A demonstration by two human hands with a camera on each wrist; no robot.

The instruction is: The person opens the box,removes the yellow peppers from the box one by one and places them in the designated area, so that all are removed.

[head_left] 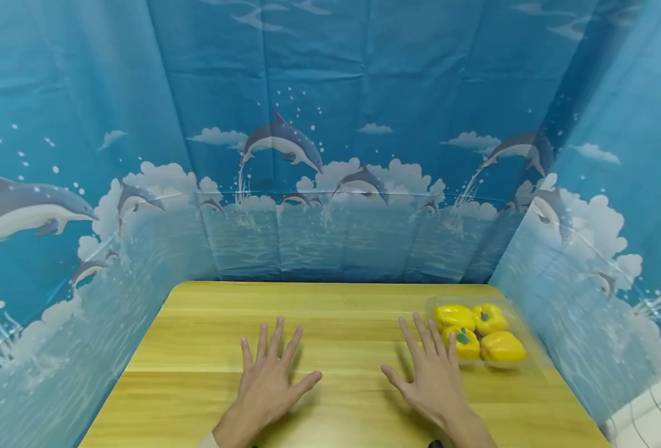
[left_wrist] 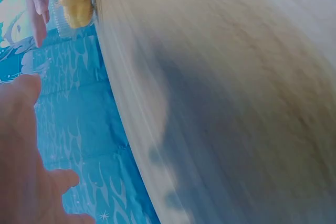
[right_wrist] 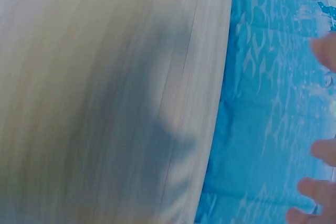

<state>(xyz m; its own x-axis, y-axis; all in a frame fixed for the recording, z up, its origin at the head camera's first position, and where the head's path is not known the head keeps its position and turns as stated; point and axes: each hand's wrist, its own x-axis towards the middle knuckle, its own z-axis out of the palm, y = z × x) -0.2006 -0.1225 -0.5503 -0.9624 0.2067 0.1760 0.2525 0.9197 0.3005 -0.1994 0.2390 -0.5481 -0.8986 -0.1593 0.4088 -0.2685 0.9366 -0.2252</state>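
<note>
Both hands hover over the wooden tabletop with fingers straight and spread, palms down. My left hand (head_left: 270,382) is left of the middle, holding nothing, its shadow falling on the wood. To the right, my right hand (head_left: 434,379) is likewise bare, its fingertips close to a clear plastic tray (head_left: 523,323). In that tray lie several yellow bell peppers (head_left: 503,346), some showing green stems. The left wrist view catches the tray's peppers (left_wrist: 77,1) at the top, beside the other hand. Fingertips (right_wrist: 324,151) of the right hand show at the right wrist view's edge.
A yellowish wooden table (head_left: 196,348) with rounded far corners fills the lower part. Blue curtains (head_left: 330,242) printed with dolphins and clouds hang behind it and along both sides. At the lower right is a white surface (head_left: 652,414) with dark lines.
</note>
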